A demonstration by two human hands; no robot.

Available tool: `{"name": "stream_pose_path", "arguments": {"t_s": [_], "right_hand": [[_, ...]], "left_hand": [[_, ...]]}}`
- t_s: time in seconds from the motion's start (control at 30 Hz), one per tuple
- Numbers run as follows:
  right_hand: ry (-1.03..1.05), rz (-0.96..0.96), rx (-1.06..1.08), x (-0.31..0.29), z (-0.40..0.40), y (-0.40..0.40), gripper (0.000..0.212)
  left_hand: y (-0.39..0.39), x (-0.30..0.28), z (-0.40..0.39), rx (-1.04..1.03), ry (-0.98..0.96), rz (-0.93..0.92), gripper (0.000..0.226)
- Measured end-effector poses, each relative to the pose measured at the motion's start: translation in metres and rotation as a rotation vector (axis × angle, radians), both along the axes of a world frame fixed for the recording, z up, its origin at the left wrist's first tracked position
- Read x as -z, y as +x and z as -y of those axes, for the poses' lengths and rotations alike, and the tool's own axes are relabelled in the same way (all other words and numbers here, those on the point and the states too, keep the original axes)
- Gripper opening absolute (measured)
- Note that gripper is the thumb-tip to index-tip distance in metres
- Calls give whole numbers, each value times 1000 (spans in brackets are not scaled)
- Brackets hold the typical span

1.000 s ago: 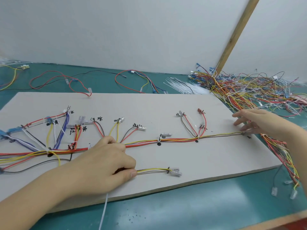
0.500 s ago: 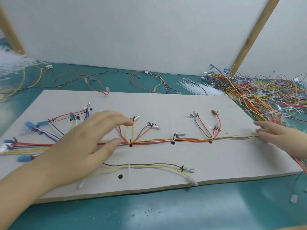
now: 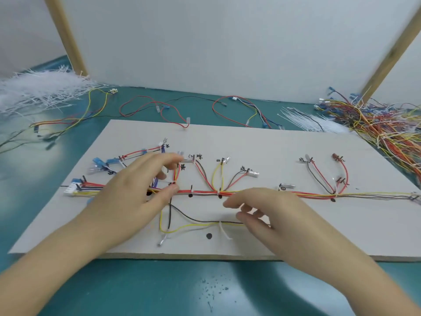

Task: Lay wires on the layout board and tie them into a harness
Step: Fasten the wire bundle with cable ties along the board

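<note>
The pale grey layout board lies on the teal table. A trunk of red, yellow and dark wires runs across it, with branches fanning up to marked terminals. A lower branch of yellow and dark wires carries a white cable tie. My left hand is spread over the left part of the trunk, thumb tip touching the wires, index finger reaching towards a small connector. My right hand hovers over the lower branch just right of the tie, its fingers loosely curled and holding nothing.
A heap of white cable ties lies at the back left, and a smaller bundle at the back right. A big tangle of coloured wires fills the right side. Loose wires lie behind the board. Two wooden posts lean against the white wall.
My right hand has left the trunk's right end and come to the lower branch in the middle. My left hand moved from the lower branch up to the left trunk. The view swung left.
</note>
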State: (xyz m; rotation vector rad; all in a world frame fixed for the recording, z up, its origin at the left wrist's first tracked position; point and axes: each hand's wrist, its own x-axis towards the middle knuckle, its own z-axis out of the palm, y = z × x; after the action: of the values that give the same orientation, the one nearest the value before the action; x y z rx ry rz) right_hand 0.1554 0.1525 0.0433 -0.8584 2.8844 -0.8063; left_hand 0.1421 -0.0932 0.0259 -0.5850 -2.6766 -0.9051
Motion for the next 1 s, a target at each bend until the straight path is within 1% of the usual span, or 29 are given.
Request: {"name": "stream_pose_path", "arguments": {"t_s": [0.1, 0.17, 0.27, 0.33, 0.37, 0.43, 0.5, 0.57, 0.63, 0.73, 0.87, 1.0], "right_hand": [[56, -29, -10, -2, 32, -14, 24], [69, -12, -26, -6, 51, -22, 24], [53, 55, -41, -9, 78, -30, 24], [25, 111, -47, -8, 95, -35, 25], [29, 121, -48, -6, 104, -38, 26], [72, 97, -26, 0, 119, -44, 25], [121, 50, 8, 7, 131, -50, 24], [125, 11, 25, 12, 138, -53, 21], [89, -6, 42, 15, 141, -56, 18], [28, -23, 61, 22, 142, -57, 19], [-15, -39, 93, 30, 145, -56, 21], [16, -50, 92, 34, 145, -55, 22]], "left_hand": [[-22, 0, 1, -90, 2, 88, 18], [-31, 0, 0, -197, 59, 47, 7], [-37, -1, 10, -375, 161, -82, 16], [-41, 2, 22, -433, 173, -55, 20], [-43, 4, 27, -421, 161, 7, 21], [-44, 9, 33, -329, 120, 118, 18], [-43, 11, 34, -251, 74, 117, 22], [-42, 9, 36, -210, 77, 86, 27], [-42, 10, 39, -177, 127, 76, 28], [-45, 11, 39, -151, 271, 148, 12], [-45, 13, 36, -119, 393, 161, 16], [-42, 14, 32, -92, 466, 163, 16]]}}
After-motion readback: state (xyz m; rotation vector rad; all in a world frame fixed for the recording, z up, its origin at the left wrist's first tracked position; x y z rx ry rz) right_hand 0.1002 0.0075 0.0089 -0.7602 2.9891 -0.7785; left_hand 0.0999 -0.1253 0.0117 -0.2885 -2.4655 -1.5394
